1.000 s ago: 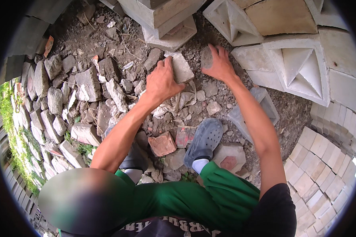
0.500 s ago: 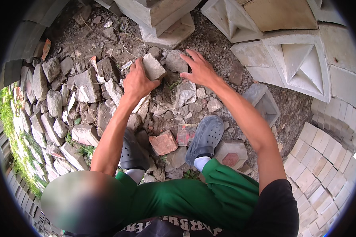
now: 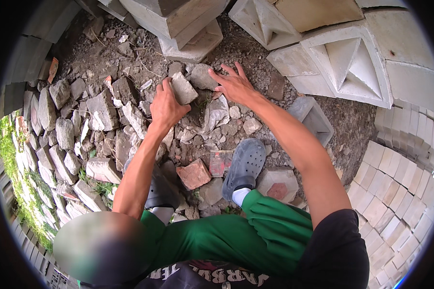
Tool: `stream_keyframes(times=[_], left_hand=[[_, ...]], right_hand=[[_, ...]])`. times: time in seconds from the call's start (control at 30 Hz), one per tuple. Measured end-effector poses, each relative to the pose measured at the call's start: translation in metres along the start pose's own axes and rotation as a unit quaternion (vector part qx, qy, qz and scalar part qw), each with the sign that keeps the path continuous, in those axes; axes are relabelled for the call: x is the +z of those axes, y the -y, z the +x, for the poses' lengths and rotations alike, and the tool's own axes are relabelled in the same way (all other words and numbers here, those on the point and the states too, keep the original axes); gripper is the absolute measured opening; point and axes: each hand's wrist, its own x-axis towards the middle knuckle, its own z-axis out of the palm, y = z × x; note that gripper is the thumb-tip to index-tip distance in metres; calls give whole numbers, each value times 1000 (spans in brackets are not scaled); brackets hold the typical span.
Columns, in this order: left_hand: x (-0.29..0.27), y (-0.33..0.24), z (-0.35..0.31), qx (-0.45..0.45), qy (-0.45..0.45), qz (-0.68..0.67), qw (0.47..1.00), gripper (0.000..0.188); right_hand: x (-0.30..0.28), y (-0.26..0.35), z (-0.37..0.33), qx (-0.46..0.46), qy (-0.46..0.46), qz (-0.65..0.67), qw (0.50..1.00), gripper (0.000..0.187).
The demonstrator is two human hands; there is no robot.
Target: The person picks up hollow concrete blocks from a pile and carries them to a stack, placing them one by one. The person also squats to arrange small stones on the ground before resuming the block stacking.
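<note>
My left hand grips a pale, angular chunk of broken concrete by its left side, fingers over the far edge and thumb near its lower corner. Just right of that chunk lies a rounder grey stone on the dirt. Close to this stone's right side is my right hand, fingers spread and holding nothing; its fingertips seem to touch the stone's edge. Below both hands a crumpled whitish plastic sheet lies among small rubble.
A rough stack of stones runs along the left. Hollow concrete blocks stand at the far right, with a concrete pillar ahead. Between my feet lies a reddish brick piece. Pale bricks are stacked at right.
The view has shifted slightly to the right. The concrete chunk in my left hand sits a little nearer the rounder stone. My right hand stays spread beside that stone.
</note>
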Motion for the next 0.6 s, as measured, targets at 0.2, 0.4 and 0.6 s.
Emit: stream_keyframes(times=[0.2,0.4,0.6], left_hand=[[2,-23,-4,41,7,-15,999,97],[13,-63,-6,84,-4,-46,995,98],[51,-118,20,94,-36,-115,988,100]], right_hand=[[-3,-1,-4,66,-11,76,995,57],[-34,-10,-13,246,-62,479,840,56],[-52,-21,-30,254,-168,329,894,59]])
